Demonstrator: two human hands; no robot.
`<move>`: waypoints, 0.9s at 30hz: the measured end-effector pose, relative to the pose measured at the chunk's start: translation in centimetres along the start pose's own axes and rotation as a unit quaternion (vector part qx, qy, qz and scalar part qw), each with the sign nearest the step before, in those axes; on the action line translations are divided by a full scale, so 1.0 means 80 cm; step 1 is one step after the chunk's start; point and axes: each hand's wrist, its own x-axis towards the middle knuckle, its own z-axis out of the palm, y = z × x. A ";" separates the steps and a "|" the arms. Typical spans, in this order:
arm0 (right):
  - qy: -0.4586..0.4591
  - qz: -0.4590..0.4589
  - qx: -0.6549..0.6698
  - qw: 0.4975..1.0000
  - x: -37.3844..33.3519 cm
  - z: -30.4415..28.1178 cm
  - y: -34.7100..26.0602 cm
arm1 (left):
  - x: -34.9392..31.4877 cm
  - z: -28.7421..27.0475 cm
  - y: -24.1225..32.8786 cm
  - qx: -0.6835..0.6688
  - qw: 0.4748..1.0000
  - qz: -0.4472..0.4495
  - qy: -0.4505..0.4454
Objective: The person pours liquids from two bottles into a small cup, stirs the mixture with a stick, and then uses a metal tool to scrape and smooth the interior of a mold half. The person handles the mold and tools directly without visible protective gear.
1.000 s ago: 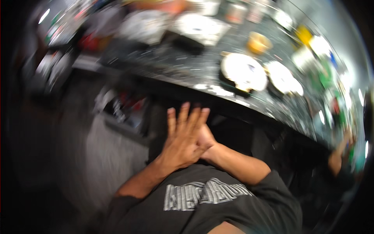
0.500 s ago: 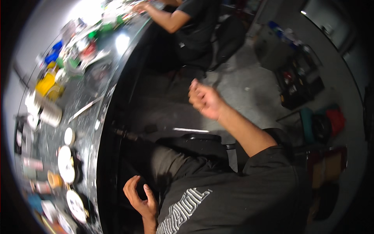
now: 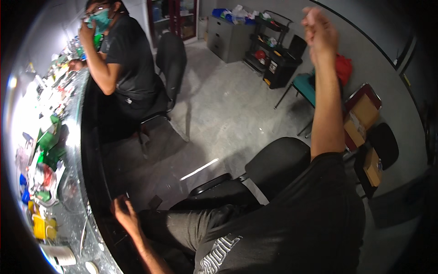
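My left hand (image 3: pixel 127 216) is low on the left, above my lap and close to the edge of the dark workbench (image 3: pixel 73 182). Its thumb and fingers are apart, and I see nothing held in it. At the upper right my right hand (image 3: pixel 320 36) is raised at the end of an outstretched arm, over the floor and away from the bench. Its fingers are curled in and somewhat blurred; no object shows between them.
A masked co-worker (image 3: pixel 132 59) sits along the bench, which carries green, yellow and white clutter. Black office chairs (image 3: pixel 278 160), a grey cabinet (image 3: pixel 230 39), a black cart (image 3: pixel 273 50), a teal chair (image 3: pixel 305 89) and cardboard boxes (image 3: pixel 356 125) stand around the grey floor.
My view has swung toward the room and the co-worker. My right hand has risen to the upper right with its arm stretched out. My left hand has shifted left toward the bench edge.
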 end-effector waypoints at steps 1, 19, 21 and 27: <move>0.048 -0.078 -0.102 0.991 0.006 -0.011 -0.037 | 0.003 0.008 -0.004 -0.005 1.000 -0.013 0.004; 0.107 0.155 -0.605 0.774 0.046 -0.275 0.433 | 0.033 -0.032 0.059 0.078 0.993 -0.074 -0.042; 0.118 0.212 -0.507 0.827 -0.040 -0.244 0.509 | 0.026 -0.037 0.080 0.055 0.997 -0.050 -0.029; -0.379 0.201 -0.526 0.734 -0.223 -0.131 0.585 | -0.001 -0.039 0.178 -0.043 0.977 -0.191 -0.084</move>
